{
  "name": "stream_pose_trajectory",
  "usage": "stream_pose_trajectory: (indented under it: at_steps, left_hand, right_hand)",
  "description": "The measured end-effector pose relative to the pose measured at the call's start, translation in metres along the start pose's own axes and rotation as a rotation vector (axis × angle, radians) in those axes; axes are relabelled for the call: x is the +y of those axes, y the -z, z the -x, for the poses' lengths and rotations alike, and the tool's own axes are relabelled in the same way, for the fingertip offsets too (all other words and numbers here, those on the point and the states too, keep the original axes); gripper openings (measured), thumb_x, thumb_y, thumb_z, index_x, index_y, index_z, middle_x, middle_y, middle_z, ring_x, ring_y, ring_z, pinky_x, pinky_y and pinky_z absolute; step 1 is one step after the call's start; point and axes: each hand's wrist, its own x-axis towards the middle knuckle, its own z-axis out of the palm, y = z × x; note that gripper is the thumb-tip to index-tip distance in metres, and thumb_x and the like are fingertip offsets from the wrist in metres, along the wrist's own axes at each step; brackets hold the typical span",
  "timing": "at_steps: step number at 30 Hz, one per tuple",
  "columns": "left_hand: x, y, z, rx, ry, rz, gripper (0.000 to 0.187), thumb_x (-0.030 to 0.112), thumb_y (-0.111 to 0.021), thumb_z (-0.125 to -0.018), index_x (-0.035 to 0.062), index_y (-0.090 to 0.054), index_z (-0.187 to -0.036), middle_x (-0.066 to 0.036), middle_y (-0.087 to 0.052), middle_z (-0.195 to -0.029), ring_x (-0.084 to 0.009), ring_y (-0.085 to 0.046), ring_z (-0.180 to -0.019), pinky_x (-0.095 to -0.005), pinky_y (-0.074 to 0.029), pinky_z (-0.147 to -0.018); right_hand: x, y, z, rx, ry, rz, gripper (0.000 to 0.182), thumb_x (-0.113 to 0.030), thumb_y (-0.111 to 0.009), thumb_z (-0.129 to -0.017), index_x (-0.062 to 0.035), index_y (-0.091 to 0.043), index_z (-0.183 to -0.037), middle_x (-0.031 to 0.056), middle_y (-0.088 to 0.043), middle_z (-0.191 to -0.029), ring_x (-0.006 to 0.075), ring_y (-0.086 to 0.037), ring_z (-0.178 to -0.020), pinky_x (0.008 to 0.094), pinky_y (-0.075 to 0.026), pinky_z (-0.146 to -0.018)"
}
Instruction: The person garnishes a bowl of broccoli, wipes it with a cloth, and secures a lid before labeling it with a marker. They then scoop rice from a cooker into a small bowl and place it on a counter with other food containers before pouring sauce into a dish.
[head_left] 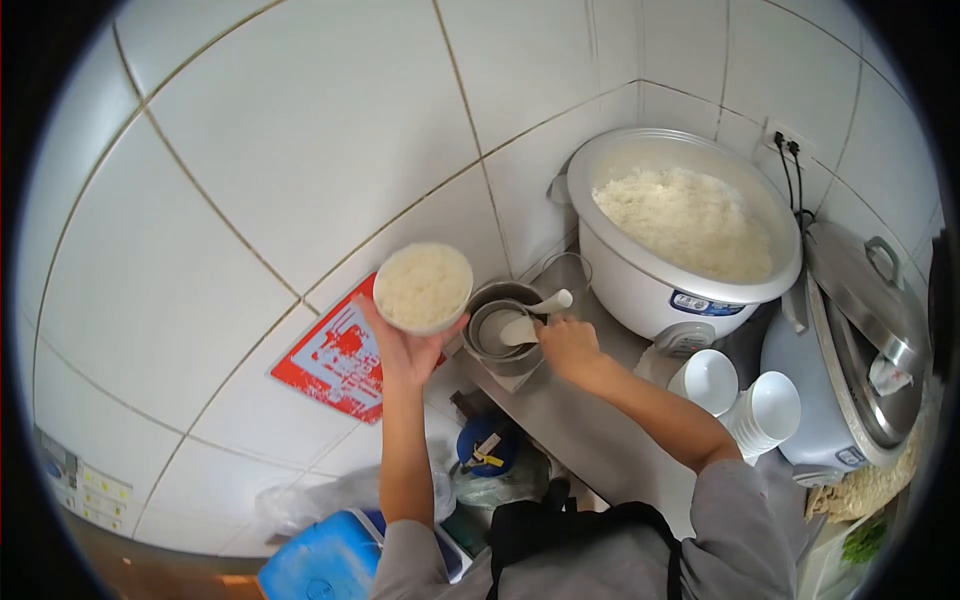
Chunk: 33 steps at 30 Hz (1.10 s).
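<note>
My left hand (412, 350) holds up a white bowl full of rice (424, 286) in front of the tiled wall. To its right, my right hand (566, 346) is closed on the handle of a white rice paddle (517, 331), whose blade is over a metal pot (482, 299). A second white handle (552, 303) sticks out of that pot. Behind my right hand stands a large white rice cooker (640, 262), uncovered, with a heap of cooked rice (690, 222) inside.
Stacked white bowls (774, 405) and another stack (708, 381) stand on the metal counter (640, 440). At the right is a second cooker (808, 385) with a metal lid (862, 290). A red sign (335, 355) lies against the wall; a blue container (322, 562) is below.
</note>
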Motion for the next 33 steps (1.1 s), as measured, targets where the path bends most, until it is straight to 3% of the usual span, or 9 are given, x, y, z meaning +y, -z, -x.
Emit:
stream_pose_trajectory:
  at_steps: [4,7,9,11,18,22,26,31,33]
  left_hand:
    - [-0.024,0.02,0.03,-0.002,0.017,0.074,0.095,0.08,-0.037,-0.067,0.0157,-0.028,-0.136,-0.016,-0.035,-0.136,-0.0416,-0.039,-0.119,-0.0582,-0.04,-0.09]
    - [-0.054,0.039,0.058,-0.23,0.115,0.356,0.096,0.079,-0.041,-0.066,0.0181,-0.025,-0.137,-0.022,-0.034,-0.134,-0.0445,-0.042,-0.115,-0.0586,-0.049,-0.078]
    - [-0.075,0.044,0.079,-0.298,0.243,0.451,0.1,0.076,-0.049,-0.064,0.0185,-0.016,-0.139,-0.027,-0.029,-0.134,-0.0525,-0.038,-0.114,-0.0611,-0.05,-0.072]
    - [-0.094,0.037,0.094,-0.312,0.252,0.516,0.102,0.074,-0.052,-0.063,0.0182,-0.014,-0.14,-0.029,-0.025,-0.135,-0.0552,-0.035,-0.114,-0.0629,-0.049,-0.072]
    - [-0.143,0.036,0.138,-0.183,0.344,0.64,0.104,0.073,-0.055,-0.062,0.0167,-0.013,-0.14,-0.028,-0.018,-0.139,-0.0586,-0.029,-0.116,-0.069,-0.043,-0.075]
    - [-0.146,0.032,0.16,-0.169,0.255,0.547,0.105,0.075,-0.053,-0.062,0.0166,-0.014,-0.14,-0.029,-0.019,-0.137,-0.0583,-0.031,-0.115,-0.0676,-0.044,-0.075]
    - [-0.143,0.032,0.202,-0.071,0.164,0.47,0.104,0.077,-0.051,-0.062,0.0162,-0.015,-0.139,-0.032,-0.024,-0.134,-0.0573,-0.036,-0.112,-0.064,-0.048,-0.072]
    - [-0.137,0.028,0.254,0.118,0.039,0.473,0.105,0.079,-0.047,-0.062,0.0137,-0.017,-0.138,-0.03,-0.028,-0.133,-0.0558,-0.04,-0.11,-0.062,-0.05,-0.069]
    - [-0.13,0.009,0.274,0.148,-0.008,0.477,0.105,0.081,-0.043,-0.061,0.0122,-0.019,-0.138,-0.026,-0.03,-0.134,-0.0554,-0.04,-0.109,-0.061,-0.051,-0.069]
  right_hand:
    - [0.069,0.127,0.039,0.411,0.056,-0.245,0.016,-0.02,-0.054,-0.081,-0.0133,-0.063,-0.093,0.0106,-0.061,-0.081,0.0272,-0.06,-0.078,0.0398,-0.048,-0.065]
    - [0.243,0.22,0.093,0.578,-0.649,0.453,0.023,-0.027,-0.049,-0.085,-0.0097,-0.061,-0.095,0.01,-0.061,-0.077,0.0279,-0.06,-0.078,0.0413,-0.049,-0.061]
    - [0.355,0.242,0.164,0.271,-0.867,1.096,0.048,-0.035,-0.047,-0.088,-0.0121,-0.041,-0.13,0.0186,-0.046,-0.126,0.038,-0.044,-0.117,0.053,-0.039,-0.089]
    - [0.4,0.264,0.206,-0.002,-1.288,0.372,0.058,-0.04,-0.049,-0.085,-0.0123,-0.035,-0.134,0.0188,-0.027,-0.141,0.0421,-0.032,-0.125,0.0592,-0.03,-0.095]
    - [0.52,0.282,0.272,0.185,-0.934,0.368,0.054,-0.031,-0.055,-0.08,-0.0035,-0.043,-0.126,0.0244,-0.05,-0.119,0.0403,-0.044,-0.114,0.0471,-0.036,-0.093]
    - [0.467,0.297,0.274,0.256,-0.818,0.359,0.037,-0.02,-0.057,-0.077,0.003,-0.053,-0.106,0.0244,-0.056,-0.098,0.0401,-0.051,-0.098,0.0451,-0.039,-0.085]
    - [0.407,0.343,0.278,0.466,-0.509,0.315,0.032,-0.009,-0.053,-0.081,0.0024,-0.049,-0.111,0.0228,-0.054,-0.106,0.0379,-0.048,-0.101,0.0422,-0.039,-0.088]
    - [0.36,0.334,0.151,0.628,-0.143,0.495,0.03,-0.009,-0.049,-0.083,0.0051,-0.049,-0.109,0.0219,-0.055,-0.107,0.037,-0.05,-0.1,0.0411,-0.04,-0.087]
    - [0.316,0.306,0.072,0.339,-0.329,0.642,0.025,-0.007,-0.044,-0.082,0.0067,-0.051,-0.102,0.0198,-0.056,-0.103,0.0338,-0.053,-0.096,0.0409,-0.041,-0.082]
